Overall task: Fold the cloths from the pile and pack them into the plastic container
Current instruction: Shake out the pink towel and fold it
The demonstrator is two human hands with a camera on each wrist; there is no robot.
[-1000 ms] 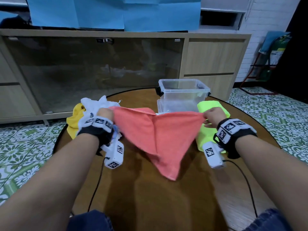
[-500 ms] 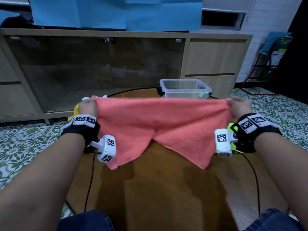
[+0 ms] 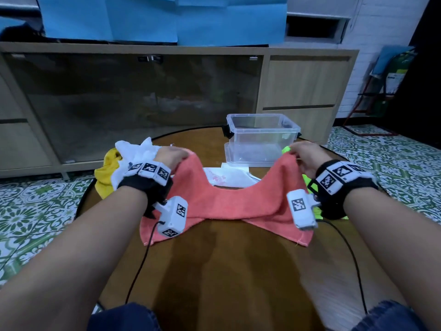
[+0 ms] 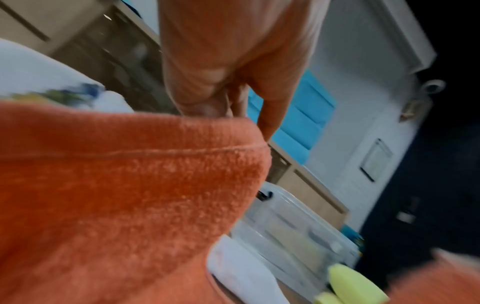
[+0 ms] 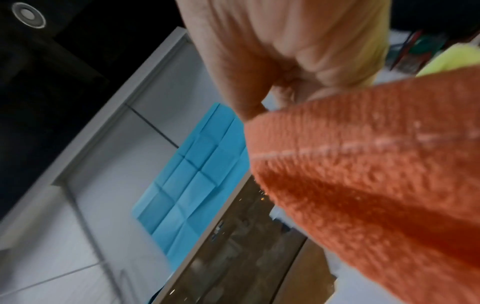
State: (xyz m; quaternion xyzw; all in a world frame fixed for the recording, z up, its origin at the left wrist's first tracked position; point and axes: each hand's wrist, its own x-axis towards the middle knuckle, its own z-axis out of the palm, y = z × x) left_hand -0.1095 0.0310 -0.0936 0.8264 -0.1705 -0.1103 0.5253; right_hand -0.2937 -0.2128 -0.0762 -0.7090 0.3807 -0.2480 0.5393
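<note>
The coral cloth (image 3: 229, 201) sagged onto the bench (image 3: 226, 271) between my left hand (image 3: 170, 155) and right hand (image 3: 306, 156), each pinching a raised corner, near the clear plastic container (image 3: 262, 139), cloth pile (image 3: 124, 161) at left.

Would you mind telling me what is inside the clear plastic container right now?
Through the clear walls of the plastic container no cloth shows inside; it looks empty. Both hands still hold the orange cloth in front of it. Its floor near the right wall is hidden behind the right hand.
</note>
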